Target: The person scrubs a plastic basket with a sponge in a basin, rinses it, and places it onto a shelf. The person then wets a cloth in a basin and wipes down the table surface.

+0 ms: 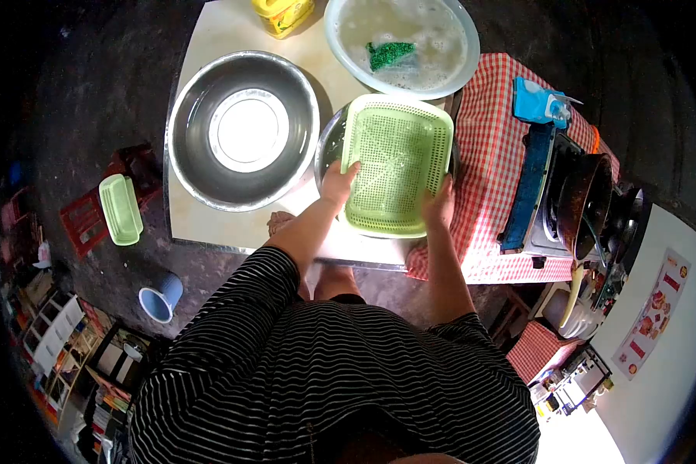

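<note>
A light-green perforated plastic basket is held by its two long sides. My left hand is closed on its left rim, thumb on top. On the opposite rim, my right hand grips it too, fingers partly hidden. Beneath the basket a metal basin shows only at its edges. To the left stands a wide steel basin. Past the basket, a pale basin holds cloudy, sudsy water with a green scouring pad in it.
A yellow jug stands at the table's far edge. On the right, a red-checked cloth lies under a gas stove with a dark pan. A second green basket and a blue bucket are lower left.
</note>
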`<action>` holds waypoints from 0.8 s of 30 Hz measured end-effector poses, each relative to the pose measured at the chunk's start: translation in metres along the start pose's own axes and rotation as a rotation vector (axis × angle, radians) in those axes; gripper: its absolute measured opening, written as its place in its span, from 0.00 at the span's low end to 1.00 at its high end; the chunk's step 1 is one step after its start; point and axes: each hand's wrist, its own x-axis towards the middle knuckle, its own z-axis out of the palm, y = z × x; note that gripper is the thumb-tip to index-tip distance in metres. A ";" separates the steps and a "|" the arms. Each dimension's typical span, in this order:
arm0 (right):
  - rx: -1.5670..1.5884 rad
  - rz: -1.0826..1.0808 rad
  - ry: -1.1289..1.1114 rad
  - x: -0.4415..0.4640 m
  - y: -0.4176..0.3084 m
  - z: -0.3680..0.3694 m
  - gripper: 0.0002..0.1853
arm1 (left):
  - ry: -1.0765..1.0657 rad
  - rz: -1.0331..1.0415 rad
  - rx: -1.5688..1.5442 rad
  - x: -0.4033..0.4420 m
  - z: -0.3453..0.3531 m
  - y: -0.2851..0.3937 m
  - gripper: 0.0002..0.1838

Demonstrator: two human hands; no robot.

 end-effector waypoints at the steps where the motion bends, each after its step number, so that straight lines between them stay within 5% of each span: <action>1: 0.032 -0.035 0.018 0.002 0.002 -0.001 0.30 | 0.060 0.073 0.105 -0.002 0.001 0.001 0.22; 7: 0.256 0.002 0.046 -0.010 -0.003 -0.044 0.25 | -0.046 0.067 0.068 -0.016 0.003 0.008 0.21; 11: 0.259 -0.088 -0.020 -0.020 -0.031 -0.084 0.29 | -0.024 0.109 0.549 -0.029 0.004 0.020 0.23; 15: 0.047 -0.007 -0.197 -0.001 -0.020 -0.082 0.30 | 0.014 0.087 0.626 -0.006 0.003 0.001 0.32; 18: 0.043 0.010 -0.344 0.016 -0.011 -0.074 0.29 | -0.036 0.039 0.440 0.001 0.002 0.014 0.34; 21: 0.187 -0.049 -0.351 0.025 0.014 -0.053 0.26 | -0.080 -0.441 -0.121 0.021 0.001 0.011 0.32; 22: 0.254 -0.085 -0.363 0.025 0.021 -0.047 0.25 | -0.345 -0.448 -0.386 0.020 -0.005 0.012 0.33; 24: 0.306 -0.081 -0.398 0.025 0.038 -0.028 0.24 | -0.354 -0.483 -0.460 0.003 -0.004 0.039 0.34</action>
